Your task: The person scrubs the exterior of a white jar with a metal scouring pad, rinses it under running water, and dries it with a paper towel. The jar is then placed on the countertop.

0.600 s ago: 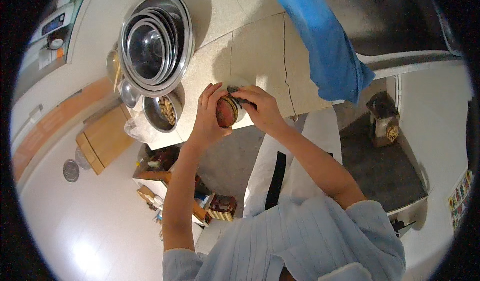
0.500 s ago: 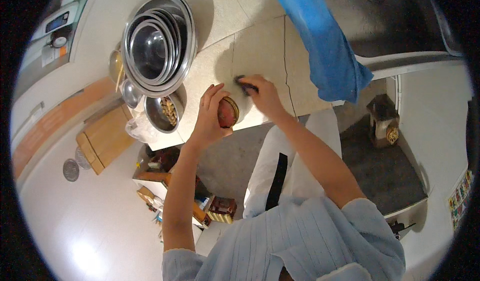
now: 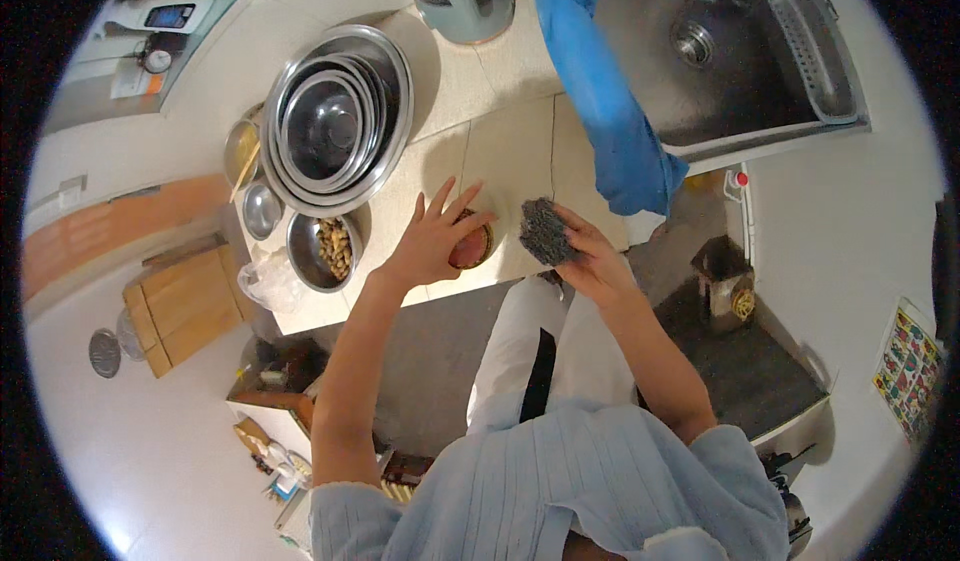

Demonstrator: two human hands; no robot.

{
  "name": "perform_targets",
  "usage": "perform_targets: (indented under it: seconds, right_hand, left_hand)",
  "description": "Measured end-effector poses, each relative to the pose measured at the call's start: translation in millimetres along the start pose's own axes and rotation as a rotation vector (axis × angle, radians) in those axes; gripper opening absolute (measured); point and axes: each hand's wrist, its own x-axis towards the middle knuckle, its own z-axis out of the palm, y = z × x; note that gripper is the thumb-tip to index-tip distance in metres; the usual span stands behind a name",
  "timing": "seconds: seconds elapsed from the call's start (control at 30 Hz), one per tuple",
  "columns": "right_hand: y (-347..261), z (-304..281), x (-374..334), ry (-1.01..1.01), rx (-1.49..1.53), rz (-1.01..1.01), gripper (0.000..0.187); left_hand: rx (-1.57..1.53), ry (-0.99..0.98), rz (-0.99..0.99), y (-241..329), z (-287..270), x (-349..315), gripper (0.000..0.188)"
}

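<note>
My right hand (image 3: 590,256) has lifted the scouring pad (image 3: 545,231) clear, grip closed on it; left hand (image 3: 435,241), fingers now spread, steadies the small brown bowl (image 3: 470,249) on the bench (image 3: 500,151).

Tiled counter (image 3: 470,91), steel sink (image 3: 740,71)

A dark grey scouring pad (image 3: 546,231) in the right hand (image 3: 592,261). A reddish-brown small bowl (image 3: 470,247) under the left hand (image 3: 432,243). Shiny silver nested bowls (image 3: 335,121). A bright blue cloth (image 3: 608,111) on the pale beige counter (image 3: 480,91).
</note>
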Motion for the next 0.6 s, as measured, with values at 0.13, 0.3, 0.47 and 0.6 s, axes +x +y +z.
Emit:
perform_targets:
  seconds: [0.13, 0.3, 0.47, 0.6]
  right_hand:
    - [-22.9, 28.8, -18.4, -0.025, -0.070, -0.108, 0.048]
    - [-89.0, 50.0, -28.0, 0.015, -0.202, -0.250, 0.046]
    - [-207.4, 39.3, -12.8, 0.057, -0.302, -0.367, 0.041]
    - [-330.1, 44.3, 9.7, 0.178, -0.451, -0.556, 0.040]
  left_hand:
    - [-0.114, 0.092, -0.129, 6.9, 5.7, -12.4, 0.107]
    - [-0.427, 0.387, -0.224, 17.6, -7.5, -24.8, 0.105]
    - [-0.555, 0.723, -0.177, 44.7, -55.1, 16.6, 0.081]
    - [-0.615, 0.813, -0.138, 96.2, -107.8, 104.8, 0.060]
